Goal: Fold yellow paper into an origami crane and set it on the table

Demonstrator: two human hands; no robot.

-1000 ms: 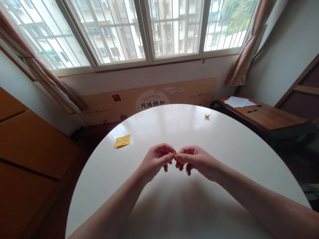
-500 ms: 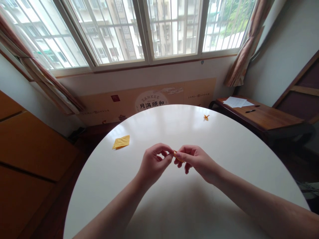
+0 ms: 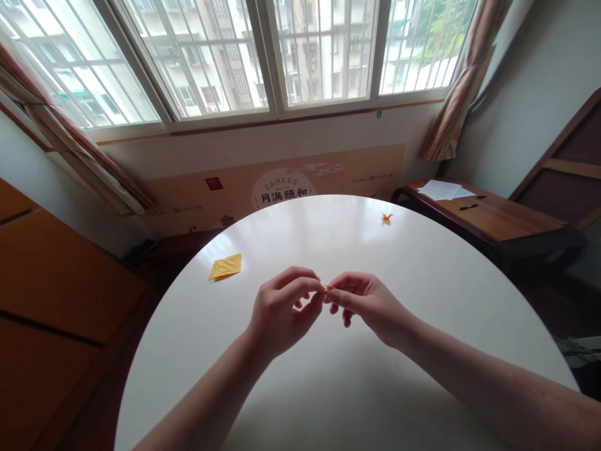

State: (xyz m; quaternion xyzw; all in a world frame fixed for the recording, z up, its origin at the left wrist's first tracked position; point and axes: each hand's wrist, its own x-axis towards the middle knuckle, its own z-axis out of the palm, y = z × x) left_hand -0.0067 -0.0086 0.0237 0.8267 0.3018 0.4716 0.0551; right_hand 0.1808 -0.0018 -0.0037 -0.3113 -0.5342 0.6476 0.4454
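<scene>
A small piece of folded yellow paper (image 3: 329,289) is held between my two hands, above the middle of the white round table (image 3: 300,401). My left hand (image 3: 286,307) pinches its left end with thumb and forefinger. From the other side, my right hand (image 3: 364,297) grips it between thumb and fingers. Most of the folded paper is hidden by the fingertips. Flat yellow paper sheets (image 3: 225,267) lie to the left on the table. Near the far right edge stands a small orange-yellow paper crane (image 3: 386,218).
Beyond the table is a barred window (image 3: 323,56) with curtains (image 3: 451,119) at the sides. A printed beige board (image 3: 188,194) leans below it. At the right, a wooden side table (image 3: 511,210) bears white papers (image 3: 439,189). An orange-brown cabinet (image 3: 61,275) stands left.
My left hand has turned and shifted slightly left, its fingers now more over the folded paper. Less of the paper shows. The whole view has drifted slightly.
</scene>
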